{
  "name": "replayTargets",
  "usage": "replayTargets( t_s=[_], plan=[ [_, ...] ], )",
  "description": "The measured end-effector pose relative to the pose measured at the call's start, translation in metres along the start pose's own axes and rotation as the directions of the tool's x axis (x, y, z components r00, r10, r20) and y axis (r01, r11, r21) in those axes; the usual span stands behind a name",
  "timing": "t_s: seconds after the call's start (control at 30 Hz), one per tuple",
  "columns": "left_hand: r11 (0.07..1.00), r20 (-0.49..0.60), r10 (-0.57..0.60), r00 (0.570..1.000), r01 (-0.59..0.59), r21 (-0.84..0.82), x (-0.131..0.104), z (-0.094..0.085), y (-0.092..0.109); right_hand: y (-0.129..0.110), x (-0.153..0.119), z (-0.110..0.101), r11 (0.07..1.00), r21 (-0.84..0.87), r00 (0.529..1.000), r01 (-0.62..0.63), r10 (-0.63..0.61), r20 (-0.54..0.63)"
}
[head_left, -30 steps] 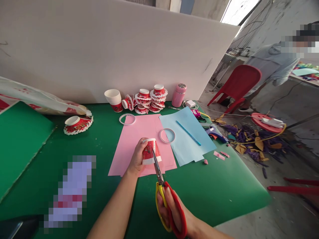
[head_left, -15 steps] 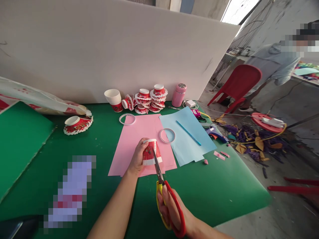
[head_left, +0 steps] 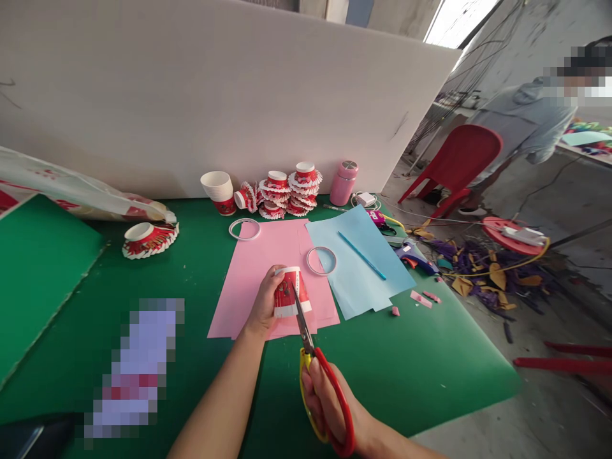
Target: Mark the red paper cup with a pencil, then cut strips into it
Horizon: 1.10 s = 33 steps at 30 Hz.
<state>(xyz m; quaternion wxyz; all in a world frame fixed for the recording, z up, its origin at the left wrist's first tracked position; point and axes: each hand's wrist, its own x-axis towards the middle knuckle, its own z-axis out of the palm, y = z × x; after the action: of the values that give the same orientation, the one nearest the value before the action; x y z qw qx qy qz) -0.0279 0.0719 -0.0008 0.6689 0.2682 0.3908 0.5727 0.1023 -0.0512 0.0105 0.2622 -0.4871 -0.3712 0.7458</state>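
A red and white paper cup (head_left: 285,294) is gripped in my left hand (head_left: 264,301), above the pink paper sheets (head_left: 239,280). Slits run through part of its wall. My right hand (head_left: 329,398) is closed round the red and yellow handles of the scissors (head_left: 306,335). The blades point away from me and lie against the cup's side, nearly closed. Just right of the cup, a white ring (head_left: 321,261) rests across the pink sheets and the blue paper (head_left: 354,280).
Behind the sheets stand stacked cups (head_left: 217,188), fringed cups (head_left: 303,185) and a pink bottle (head_left: 343,183). A blue pencil (head_left: 362,255) lies on the blue paper, a glue gun (head_left: 415,258) at the right. A person (head_left: 521,121) is beyond a red chair (head_left: 461,159).
The scissors and my right hand have shifted very slightly. My left hand still holds the cup in the same place.
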Motion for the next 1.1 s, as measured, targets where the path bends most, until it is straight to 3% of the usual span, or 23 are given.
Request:
replayTargets(
  t_s=[0.2,0.4,0.53,0.8,0.93,1.03,1.1],
  plan=[
    [1.000,0.011,-0.009,1.000,0.009,-0.018,0.001,-0.002,-0.001,0.004,0.001,-0.001,0.999,-0.038,0.999,0.036,-0.036,-0.011],
    [0.996,0.113,-0.055,0.992,0.063,-0.069,-0.003,0.000,0.000,0.012,0.004,-0.003,0.991,-0.076,0.993,0.111,-0.113,-0.031],
    [0.996,0.077,-0.062,0.995,0.066,-0.053,-0.003,0.000,-0.001,0.014,0.006,-0.003,0.993,-0.011,0.993,0.119,-0.119,-0.006],
    [0.984,-0.027,-0.058,0.998,0.053,-0.172,0.004,-0.004,-0.004,-0.005,-0.002,-0.004,0.995,0.063,0.993,-0.077,0.071,0.099],
    [0.947,-0.114,-0.130,0.985,0.089,-0.310,0.009,-0.006,0.003,-0.012,-0.015,-0.016,0.991,-0.134,0.986,-0.016,0.038,0.161],
    [0.922,-0.110,-0.156,0.982,0.104,-0.373,0.011,-0.006,0.007,-0.018,-0.025,-0.027,0.938,-0.323,0.979,0.129,-0.070,0.190],
    [0.916,-0.087,-0.159,0.983,0.114,-0.385,0.010,-0.006,0.009,-0.020,-0.028,-0.032,0.919,-0.359,0.978,0.161,-0.098,0.186]
  ],
)
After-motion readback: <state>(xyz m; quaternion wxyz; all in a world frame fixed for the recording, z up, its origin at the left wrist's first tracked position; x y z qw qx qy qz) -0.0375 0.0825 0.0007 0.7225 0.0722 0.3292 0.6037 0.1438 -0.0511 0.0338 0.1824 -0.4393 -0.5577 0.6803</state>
